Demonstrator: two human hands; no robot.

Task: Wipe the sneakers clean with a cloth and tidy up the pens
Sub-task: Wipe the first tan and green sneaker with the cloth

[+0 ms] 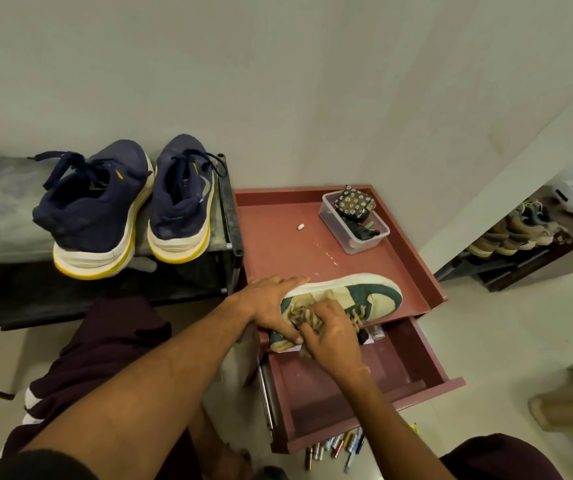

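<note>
On top of the reddish-brown cabinet point(278, 237), I have the green-and-cream sneaker point(364, 289) lying on its side at the near edge, heel toward me and partly over the open drawer point(347, 386). My left hand point(271, 299) grips the heel end, fingers laid along the white sole and thumb round the back. My right hand point(333, 334) is curled on a bunched tan cloth point(299, 317), pressed to the upper beside the laces; cloth and laces are close in colour, so I cannot trace its outline exactly. I judge this to be the wiping step, with the navy sneakers point(105, 209) on the grey shelf point(1, 220) to the left yet to be wiped and the pens point(337, 445) scattered on the floor under the drawer front. Next I would want short strokes along the upper while the left hand braces the shoe, then a turn to reach its other side. Room is fair: bare cabinet top behind the shoe up to the clear plastic box point(364, 245), but a raised lip point(428, 271) bounds the right side, and the heel could tip into the drawer if my grip slackens.
</note>
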